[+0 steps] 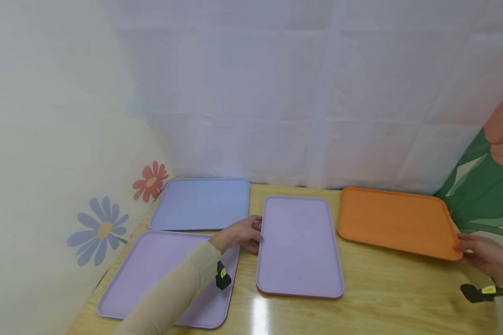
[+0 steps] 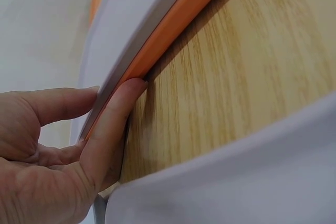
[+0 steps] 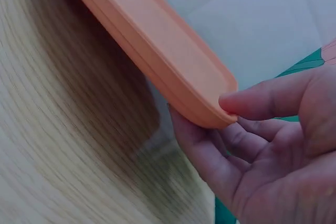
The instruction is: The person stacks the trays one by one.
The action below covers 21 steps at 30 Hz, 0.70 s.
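Observation:
In the middle of the head view a light purple tray point(image 1: 299, 246) lies on top of an orange tray, whose edge point(image 2: 160, 35) shows beneath it in the left wrist view. My left hand point(image 1: 241, 233) holds the left side of this pair, thumb at the purple rim and a finger against the orange edge below. On the right, my right hand point(image 1: 484, 256) pinches the near right corner of another orange tray point(image 1: 396, 223), thumb on top and fingers underneath. That corner is raised over the table, with a shadow below it point(image 3: 105, 87).
A blue tray point(image 1: 203, 203) lies at the back left of the wooden table point(image 1: 373, 298). Nearer stands a second purple tray point(image 1: 151, 265), partly under my left forearm. A white cloth point(image 1: 251, 93) hangs behind, and flower-printed cloth point(image 1: 492, 186) borders the right side.

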### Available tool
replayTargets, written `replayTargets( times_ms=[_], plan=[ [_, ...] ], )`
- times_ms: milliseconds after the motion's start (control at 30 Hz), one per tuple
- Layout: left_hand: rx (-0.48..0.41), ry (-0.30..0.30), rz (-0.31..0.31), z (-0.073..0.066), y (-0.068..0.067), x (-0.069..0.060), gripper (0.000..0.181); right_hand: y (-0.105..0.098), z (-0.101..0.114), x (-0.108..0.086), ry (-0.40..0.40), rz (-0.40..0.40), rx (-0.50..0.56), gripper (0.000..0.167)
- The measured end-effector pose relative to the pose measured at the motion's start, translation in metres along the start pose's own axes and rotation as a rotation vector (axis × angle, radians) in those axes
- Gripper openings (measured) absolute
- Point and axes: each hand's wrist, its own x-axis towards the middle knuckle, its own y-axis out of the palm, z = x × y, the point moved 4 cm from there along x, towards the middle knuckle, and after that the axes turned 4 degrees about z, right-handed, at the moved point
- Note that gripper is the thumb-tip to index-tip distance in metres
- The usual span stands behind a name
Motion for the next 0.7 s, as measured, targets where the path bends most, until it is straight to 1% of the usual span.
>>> replayTargets(
  times_ms=[67,100,133,167,200,300,400,533,633,700],
  plan=[
    [-0.003,0.003,-0.001,0.000,0.000,-0.001,0.081,0.003,-0.003,-0.004,-0.053,0.010,0.098,0.031],
    [-0.005,0.004,-0.001,0.000,0.000,-0.001,0.081,0.005,-0.004,-0.006,-0.075,0.013,0.149,0.025],
    [-0.008,0.006,-0.002,0.000,0.000,-0.001,0.082,0.007,-0.006,-0.007,-0.099,0.019,0.191,0.027],
    [-0.010,0.009,-0.002,0.000,0.000,-0.002,0.082,0.010,-0.007,-0.009,-0.123,0.028,0.230,0.034],
    [-0.012,0.011,-0.001,0.000,0.000,-0.002,0.082,0.012,-0.008,-0.010,-0.146,0.043,0.260,0.037],
    [-0.015,0.015,0.001,0.000,-0.001,-0.002,0.082,0.016,-0.009,-0.014,-0.187,0.070,0.329,0.041],
    [-0.017,0.012,-0.001,0.001,-0.001,-0.002,0.082,0.018,-0.010,-0.017,-0.188,0.069,0.371,0.042],
    [-0.020,0.006,-0.002,0.001,-0.001,-0.002,0.082,0.018,-0.014,-0.021,-0.161,0.040,0.429,0.040],
    [-0.020,0.005,-0.001,0.000,-0.001,-0.002,0.083,0.018,-0.018,-0.025,-0.172,0.036,0.479,0.042],
    [-0.020,0.003,-0.004,0.000,-0.001,-0.003,0.083,0.020,-0.020,-0.027,-0.197,0.047,0.508,0.044]
  ],
)
